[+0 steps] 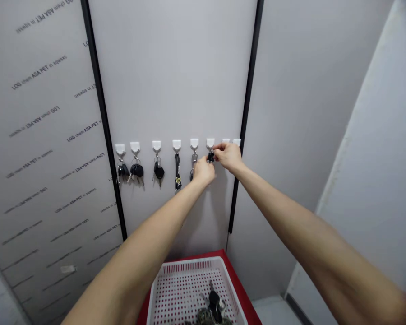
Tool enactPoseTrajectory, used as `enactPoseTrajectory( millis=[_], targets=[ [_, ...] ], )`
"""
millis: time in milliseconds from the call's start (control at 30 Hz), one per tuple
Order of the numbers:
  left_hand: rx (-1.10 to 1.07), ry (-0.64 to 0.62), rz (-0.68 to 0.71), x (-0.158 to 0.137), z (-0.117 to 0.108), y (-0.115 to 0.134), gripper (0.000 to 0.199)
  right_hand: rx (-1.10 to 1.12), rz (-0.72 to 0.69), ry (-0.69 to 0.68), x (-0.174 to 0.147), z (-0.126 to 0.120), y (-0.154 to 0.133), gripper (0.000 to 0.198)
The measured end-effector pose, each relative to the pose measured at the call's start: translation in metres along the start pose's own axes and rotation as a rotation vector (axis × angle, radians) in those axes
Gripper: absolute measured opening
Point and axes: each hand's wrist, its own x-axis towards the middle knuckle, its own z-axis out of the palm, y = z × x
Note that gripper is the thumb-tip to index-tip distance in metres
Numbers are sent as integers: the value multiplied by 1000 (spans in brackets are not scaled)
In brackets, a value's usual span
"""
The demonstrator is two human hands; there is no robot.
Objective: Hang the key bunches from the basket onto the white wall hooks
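Observation:
Both my hands are raised to a row of white wall hooks. Just under one white hook (210, 143) is a small dark bunch of keys (210, 156). My right hand (228, 155) pinches its top from the right, close to the hook. From the lower left, my left hand (204, 171) is closed against the same bunch, its fingertips partly hidden. Whether the ring sits on the hook, I cannot tell. Beside my left hand hangs a metal key ring (194, 157), partly covered by that hand.
Further left hang a black strap (177, 169) and several key bunches, one with a black-headed key (159, 173). Below, a white perforated basket (192, 260) holds more keys (214, 300) on a red surface (235, 284). Black strips (253, 49) edge the wall panel.

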Motion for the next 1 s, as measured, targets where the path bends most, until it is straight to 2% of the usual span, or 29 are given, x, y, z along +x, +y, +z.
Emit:
enactPoseTrajectory(
  millis=[100,200,267,333,400,500,533,600,733,833,900,1000],
  targets=[
    [190,-12,27,-5,1,-5,29,-14,48,-44,3,5,5,14],
    [209,-85,34,-23,-2,-20,37,-37,15,-31,-5,2,13,15],
    [189,-173,31,-43,-6,-41,41,-84,-47,2,-23,-2,22,18],
    [178,-299,12,-69,-11,-72,40,-152,-94,-42,-55,-5,36,20],
    [189,-445,-24,-101,-17,-110,34,-232,-109,-274,-101,-6,54,19],
    [263,-638,-146,-152,-23,-167,28,-321,-113,-859,-178,-5,82,17],
    [297,-678,-189,-167,-24,-181,26,-350,-137,-1003,-200,-4,90,18],
    [360,-733,-241,-190,-24,-201,26,-418,-194,-1159,-231,-1,103,21],
    [477,-768,-185,-207,-20,-206,29,-590,-304,-1239,-251,6,112,28],
    [516,-829,-123,-206,-19,-199,26,-572,-360,-1327,-255,10,109,27],
    [527,-852,-125,-205,-20,-198,22,-558,-348,-1350,-258,12,110,24],
    [534,-846,-156,-203,-22,-203,18,-506,-255,-1350,-258,12,115,19]
  ],
)
